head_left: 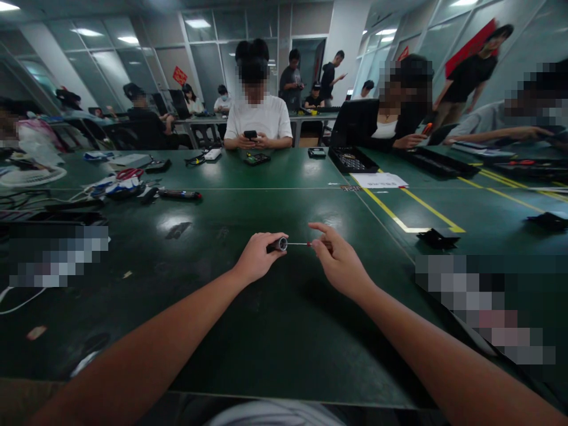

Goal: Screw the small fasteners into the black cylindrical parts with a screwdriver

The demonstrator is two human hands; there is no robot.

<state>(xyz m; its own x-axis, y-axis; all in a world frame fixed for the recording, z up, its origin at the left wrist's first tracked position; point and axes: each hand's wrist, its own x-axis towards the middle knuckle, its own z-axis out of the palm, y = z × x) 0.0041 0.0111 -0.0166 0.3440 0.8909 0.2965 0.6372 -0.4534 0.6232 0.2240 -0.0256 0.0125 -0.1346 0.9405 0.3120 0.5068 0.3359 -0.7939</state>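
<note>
Near the middle of the green table, my left hand (258,257) is closed around a dark cylindrical object (280,243) with a round, light-rimmed end. From the right, my right hand (333,253) grips a thin screwdriver (298,244) with a metal shaft and a bit of red near the fingers. The shaft points left and its tip meets the side of the cylinder's rim, or lies very close to it. My right index finger is stretched out above the handle, which is mostly hidden in the hand.
A dark pen-like tool (180,194) and red-handled scissors (129,173) lie at the left back. A small black part (438,238) is at the right, near yellow tape (432,210). A white paper (380,180) lies further back. Several people sit around.
</note>
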